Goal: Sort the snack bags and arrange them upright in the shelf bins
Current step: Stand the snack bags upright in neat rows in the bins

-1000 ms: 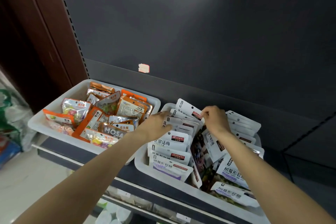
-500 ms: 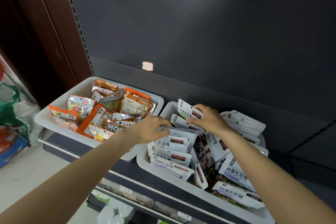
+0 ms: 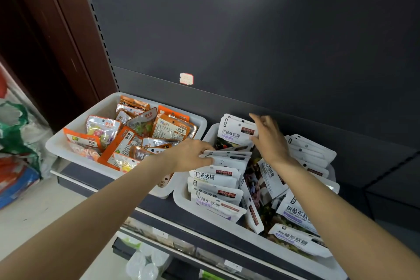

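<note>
1. Standing the white bags up at the back of the right bin (image 3: pixel 181 198) is the step in hand, as I judge it.
2. Her right hand (image 3: pixel 269 137) rests against the raised white bag (image 3: pixel 236 133) at the bin's back left corner, fingers fairly straight and together along its right edge; whether the thumb pinches it from behind I cannot tell.
3. Her left hand (image 3: pixel 192 154) presses on the stack of white bags (image 3: pixel 227 158) lying just in front of that raised one, fingers curled over their top edges.
4. More white bags lie flat or tilted across the front and right of the same bin, some overlapping.
5. The left bin (image 3: pixel 59 143), close beside it on the shelf, holds orange bags (image 3: pixel 172 128) jumbled at all angles, untouched.
6. Next, I reckon, the raised bag needs seating against the back wall, then the stack tipped upright behind it, held so nothing slumps forward.
</note>
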Available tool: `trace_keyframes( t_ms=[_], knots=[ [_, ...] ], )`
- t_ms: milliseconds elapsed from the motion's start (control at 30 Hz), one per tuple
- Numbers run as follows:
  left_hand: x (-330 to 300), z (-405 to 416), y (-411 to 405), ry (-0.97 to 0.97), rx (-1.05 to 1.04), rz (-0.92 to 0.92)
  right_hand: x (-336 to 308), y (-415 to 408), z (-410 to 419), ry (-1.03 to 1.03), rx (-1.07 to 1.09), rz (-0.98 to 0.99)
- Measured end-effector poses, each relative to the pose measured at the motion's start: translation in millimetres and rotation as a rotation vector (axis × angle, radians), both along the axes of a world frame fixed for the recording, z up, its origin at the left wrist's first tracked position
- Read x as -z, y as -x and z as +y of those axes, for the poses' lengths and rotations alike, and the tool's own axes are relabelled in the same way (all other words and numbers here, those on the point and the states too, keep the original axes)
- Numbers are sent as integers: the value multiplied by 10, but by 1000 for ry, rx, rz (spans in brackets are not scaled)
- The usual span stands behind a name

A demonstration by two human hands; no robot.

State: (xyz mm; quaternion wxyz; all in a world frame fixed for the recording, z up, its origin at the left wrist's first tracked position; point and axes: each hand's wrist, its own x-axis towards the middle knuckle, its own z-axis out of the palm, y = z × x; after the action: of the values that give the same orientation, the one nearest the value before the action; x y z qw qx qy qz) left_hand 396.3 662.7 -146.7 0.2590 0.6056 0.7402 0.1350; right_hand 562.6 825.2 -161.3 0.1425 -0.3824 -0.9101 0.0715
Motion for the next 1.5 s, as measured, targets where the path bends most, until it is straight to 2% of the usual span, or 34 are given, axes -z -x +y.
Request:
trace_keyframes(
  t_ms=[67, 167, 200, 333, 567, 667, 800, 933, 1067, 1267, 1400, 1500],
  knots=[
    [25, 33, -2, -20, -47, 4, -31, -66, -46, 42, -41, 101],
    [45, 75, -37, -32, -116, 0, -59, -152, -93, 405, -128, 114],
    [53, 82, -48, -34, -128, -4, -50, -172, -100, 437, -144, 72],
    [59, 80, -74, -49, -154, 3, 52, -155, -49, 331, -63, 54],
    [115, 59, -104, -149, -298, -45, -12, -204, -49, 416, 57, 228],
    [131, 80, -128, -161, -334, -63, -44, -197, -40, 338, 32, 205],
    [153, 137, -111, -171, -381, -28, -60, -89, -48, 244, 41, 289],
    [144, 226, -129, -205, -523, -72, -66, -20, -140, 314, 57, 255],
    [179, 260, -142, -281, -611, -115, -39, -59, -187, 360, -94, 114],
    [182, 116, -69, -170, -364, -39, 61, -33, -141, 277, -29, 83],
    [208, 7, -4, -126, -343, 23, -1, -73, -92, 95, 155, 89],
    [180, -41, 2, -83, -155, 114, -41, -127, 38, 105, 232, 126]
  ],
)
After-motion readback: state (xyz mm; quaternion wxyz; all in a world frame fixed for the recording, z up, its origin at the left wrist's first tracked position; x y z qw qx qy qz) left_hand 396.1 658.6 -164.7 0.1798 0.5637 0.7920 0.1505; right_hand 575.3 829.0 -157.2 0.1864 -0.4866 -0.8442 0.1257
